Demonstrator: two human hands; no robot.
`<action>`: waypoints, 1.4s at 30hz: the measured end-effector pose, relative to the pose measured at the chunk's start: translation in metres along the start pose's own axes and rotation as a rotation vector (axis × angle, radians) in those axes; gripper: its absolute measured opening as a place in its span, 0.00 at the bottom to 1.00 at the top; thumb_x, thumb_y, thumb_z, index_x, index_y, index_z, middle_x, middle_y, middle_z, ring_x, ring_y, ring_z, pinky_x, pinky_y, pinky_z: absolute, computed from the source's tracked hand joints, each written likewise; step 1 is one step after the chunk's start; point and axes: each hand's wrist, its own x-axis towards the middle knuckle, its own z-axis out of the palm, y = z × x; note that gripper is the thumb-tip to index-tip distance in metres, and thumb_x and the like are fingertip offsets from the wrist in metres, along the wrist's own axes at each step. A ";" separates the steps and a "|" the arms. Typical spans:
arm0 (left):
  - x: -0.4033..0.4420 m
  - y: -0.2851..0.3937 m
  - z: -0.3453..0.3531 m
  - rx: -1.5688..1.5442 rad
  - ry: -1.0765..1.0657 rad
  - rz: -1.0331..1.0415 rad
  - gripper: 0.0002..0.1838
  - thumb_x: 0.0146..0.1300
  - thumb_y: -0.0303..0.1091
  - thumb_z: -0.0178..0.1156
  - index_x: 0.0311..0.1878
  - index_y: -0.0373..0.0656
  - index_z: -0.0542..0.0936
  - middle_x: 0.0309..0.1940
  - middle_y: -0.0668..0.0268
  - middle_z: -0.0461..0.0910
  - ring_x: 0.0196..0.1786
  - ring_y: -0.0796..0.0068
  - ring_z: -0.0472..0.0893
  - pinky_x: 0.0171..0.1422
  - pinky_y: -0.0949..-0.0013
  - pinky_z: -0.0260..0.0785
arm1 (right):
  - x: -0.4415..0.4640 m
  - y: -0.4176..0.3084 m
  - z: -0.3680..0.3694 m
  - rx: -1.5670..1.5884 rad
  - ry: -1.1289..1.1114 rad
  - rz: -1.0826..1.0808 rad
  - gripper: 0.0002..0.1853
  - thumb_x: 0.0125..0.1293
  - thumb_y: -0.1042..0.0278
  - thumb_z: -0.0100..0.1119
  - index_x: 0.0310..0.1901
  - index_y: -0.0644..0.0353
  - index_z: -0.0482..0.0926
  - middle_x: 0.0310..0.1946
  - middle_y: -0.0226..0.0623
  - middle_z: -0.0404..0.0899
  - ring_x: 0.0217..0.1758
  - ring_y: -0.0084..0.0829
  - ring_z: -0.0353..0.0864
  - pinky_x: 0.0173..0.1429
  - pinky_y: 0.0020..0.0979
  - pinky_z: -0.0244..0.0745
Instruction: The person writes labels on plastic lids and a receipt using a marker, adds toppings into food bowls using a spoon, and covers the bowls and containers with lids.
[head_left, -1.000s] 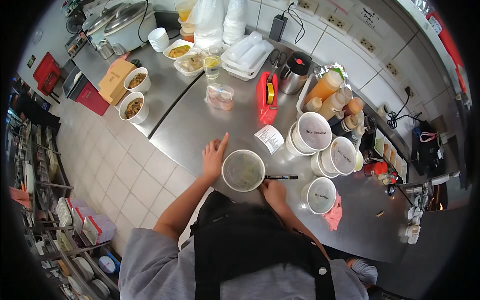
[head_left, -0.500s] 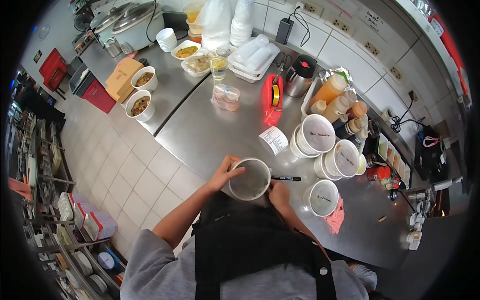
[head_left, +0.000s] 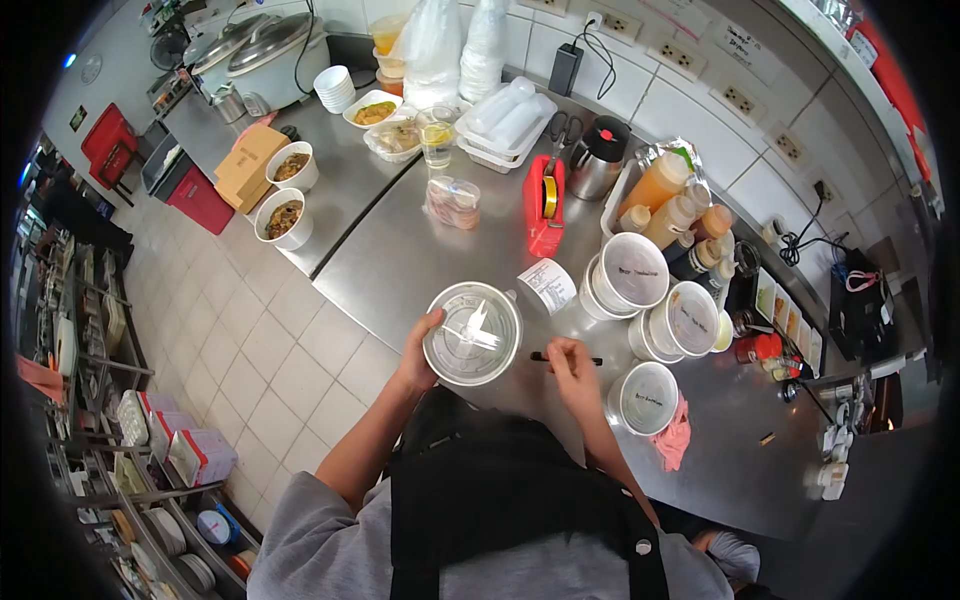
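Observation:
My left hand (head_left: 417, 352) grips a round plastic tub (head_left: 470, 362) by its left side, and the tub's clear lid faces up with light glaring off it. Just right of the tub, my right hand (head_left: 572, 374) has its fingers pinched over a black marker (head_left: 597, 361) at the steel counter. Both marker ends stick out past the fingers. Behind the hands lies a printed paper slip (head_left: 547, 286). Stacked white tubs (head_left: 632, 268) with handwritten lids stand to the right, and a single lidded tub (head_left: 643, 398) sits nearer, beside a pink cloth (head_left: 672, 440).
A red tape dispenser (head_left: 546, 205), a metal flask (head_left: 601, 150) and sauce bottles (head_left: 664, 180) stand at the back. A bagged food portion (head_left: 453, 202) lies mid-counter. Two bowls of food (head_left: 284, 220) are at the left edge, near a cardboard box (head_left: 250, 167).
The tub has moved slightly left and up, and its lid now faces me. My right hand has left the tub and moved right onto the marker.

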 end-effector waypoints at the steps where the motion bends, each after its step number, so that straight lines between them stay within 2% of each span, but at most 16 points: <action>1: 0.002 -0.002 -0.001 0.001 -0.003 -0.004 0.33 0.65 0.53 0.56 0.62 0.35 0.71 0.53 0.53 0.79 0.53 0.60 0.81 0.61 0.57 0.74 | -0.002 -0.002 0.011 0.292 -0.099 0.101 0.19 0.73 0.51 0.54 0.43 0.62 0.74 0.37 0.34 0.79 0.41 0.25 0.77 0.46 0.28 0.72; 2: 0.004 -0.005 -0.004 0.051 -0.028 -0.001 0.34 0.65 0.53 0.57 0.64 0.36 0.69 0.55 0.54 0.78 0.56 0.60 0.80 0.62 0.57 0.73 | -0.002 -0.003 0.020 0.585 -0.198 0.200 0.21 0.76 0.48 0.47 0.47 0.62 0.75 0.42 0.36 0.80 0.46 0.25 0.77 0.50 0.27 0.72; 7: 0.011 -0.027 -0.013 0.120 -0.006 0.001 0.34 0.65 0.52 0.59 0.66 0.39 0.64 0.57 0.58 0.73 0.61 0.65 0.74 0.65 0.58 0.69 | 0.024 0.017 0.035 0.731 -0.196 0.495 0.30 0.77 0.41 0.36 0.60 0.60 0.73 0.52 0.36 0.79 0.54 0.24 0.76 0.60 0.31 0.71; 9: 0.012 -0.037 -0.016 0.257 0.099 0.109 0.31 0.65 0.51 0.59 0.63 0.44 0.62 0.56 0.60 0.69 0.60 0.67 0.71 0.64 0.59 0.67 | 0.046 0.051 0.017 0.304 -0.363 0.347 0.31 0.77 0.39 0.36 0.59 0.60 0.75 0.54 0.36 0.79 0.56 0.27 0.76 0.59 0.30 0.71; 10: 0.010 -0.040 -0.007 0.272 0.201 0.138 0.28 0.65 0.50 0.60 0.59 0.45 0.64 0.49 0.62 0.72 0.51 0.71 0.75 0.54 0.64 0.70 | 0.055 0.046 0.004 -0.097 -0.340 0.129 0.25 0.74 0.48 0.48 0.56 0.64 0.75 0.50 0.44 0.80 0.52 0.38 0.79 0.56 0.35 0.74; 11: 0.011 -0.044 -0.007 0.270 0.202 0.140 0.28 0.65 0.50 0.60 0.59 0.45 0.64 0.49 0.62 0.72 0.51 0.71 0.75 0.54 0.64 0.70 | 0.052 0.041 -0.008 -0.098 -0.343 0.128 0.25 0.74 0.48 0.48 0.56 0.64 0.75 0.50 0.44 0.80 0.52 0.38 0.79 0.56 0.35 0.74; 13: 0.010 -0.057 -0.014 0.445 0.347 0.062 0.29 0.65 0.49 0.62 0.60 0.45 0.63 0.45 0.63 0.75 0.42 0.74 0.76 0.45 0.69 0.70 | 0.033 0.032 -0.029 -1.056 -0.205 -0.218 0.16 0.67 0.60 0.54 0.45 0.66 0.76 0.45 0.53 0.78 0.48 0.51 0.78 0.55 0.42 0.72; 14: 0.012 -0.066 -0.021 0.420 0.358 0.074 0.29 0.66 0.47 0.62 0.61 0.44 0.61 0.41 0.65 0.76 0.35 0.78 0.75 0.38 0.73 0.67 | 0.027 0.053 -0.035 -1.056 -0.207 -0.217 0.16 0.67 0.60 0.54 0.45 0.66 0.76 0.45 0.53 0.78 0.48 0.51 0.78 0.55 0.42 0.72; 18: 0.014 -0.072 -0.027 0.684 0.336 0.107 0.25 0.68 0.46 0.60 0.59 0.44 0.65 0.42 0.61 0.76 0.38 0.72 0.76 0.45 0.68 0.69 | 0.014 0.083 -0.044 -0.943 -0.084 -0.074 0.11 0.56 0.71 0.63 0.39 0.64 0.74 0.37 0.51 0.78 0.37 0.45 0.81 0.45 0.44 0.77; 23: 0.013 -0.050 0.010 1.607 0.497 0.981 0.20 0.68 0.43 0.59 0.54 0.39 0.74 0.45 0.51 0.75 0.51 0.54 0.74 0.59 0.57 0.66 | 0.003 0.019 -0.058 -0.347 -0.015 0.003 0.07 0.59 0.73 0.58 0.36 0.62 0.70 0.33 0.43 0.76 0.26 0.33 0.81 0.27 0.34 0.77; 25: 0.003 -0.031 0.043 1.513 0.240 0.833 0.18 0.69 0.41 0.57 0.55 0.39 0.75 0.47 0.52 0.76 0.53 0.54 0.75 0.58 0.58 0.67 | 0.001 -0.031 -0.044 0.532 -0.050 0.210 0.05 0.64 0.68 0.53 0.35 0.59 0.69 0.29 0.35 0.74 0.20 0.23 0.76 0.20 0.26 0.69; 29: -0.012 -0.027 0.089 1.416 -0.311 0.393 0.14 0.70 0.39 0.55 0.50 0.38 0.76 0.46 0.57 0.78 0.50 0.57 0.78 0.54 0.59 0.68 | 0.015 -0.052 -0.021 0.754 -0.133 0.214 0.07 0.67 0.65 0.47 0.34 0.58 0.69 0.26 0.33 0.73 0.18 0.20 0.70 0.20 0.21 0.62; 33: -0.018 -0.041 0.095 1.506 -0.298 0.384 0.17 0.72 0.43 0.52 0.53 0.39 0.76 0.43 0.56 0.79 0.50 0.58 0.79 0.55 0.59 0.69 | 0.020 -0.051 -0.008 0.631 -0.209 0.064 0.07 0.63 0.69 0.42 0.31 0.59 0.70 0.22 0.32 0.73 0.16 0.16 0.58 0.21 0.20 0.50; 36: -0.028 -0.039 0.089 1.191 -0.374 -0.001 0.22 0.75 0.51 0.46 0.45 0.38 0.76 0.34 0.60 0.78 0.43 0.66 0.79 0.49 0.62 0.70 | 0.032 -0.043 -0.027 0.695 -0.526 0.097 0.06 0.63 0.70 0.43 0.31 0.59 0.70 0.22 0.32 0.72 0.17 0.15 0.57 0.22 0.21 0.51; 38: -0.037 -0.030 0.067 0.631 -0.375 -0.480 0.27 0.76 0.56 0.40 0.38 0.41 0.75 0.29 0.64 0.75 0.35 0.75 0.76 0.43 0.66 0.69 | 0.052 -0.025 -0.039 1.259 -0.472 0.083 0.06 0.63 0.70 0.44 0.30 0.59 0.70 0.20 0.31 0.70 0.17 0.15 0.56 0.21 0.22 0.50; 42: -0.006 -0.012 -0.007 1.020 0.242 0.161 0.27 0.72 0.59 0.48 0.28 0.44 0.71 0.19 0.70 0.72 0.24 0.78 0.75 0.29 0.71 0.69 | 0.061 -0.049 -0.036 0.734 -0.110 0.146 0.13 0.69 0.61 0.49 0.27 0.55 0.71 0.19 0.27 0.68 0.17 0.16 0.59 0.20 0.21 0.53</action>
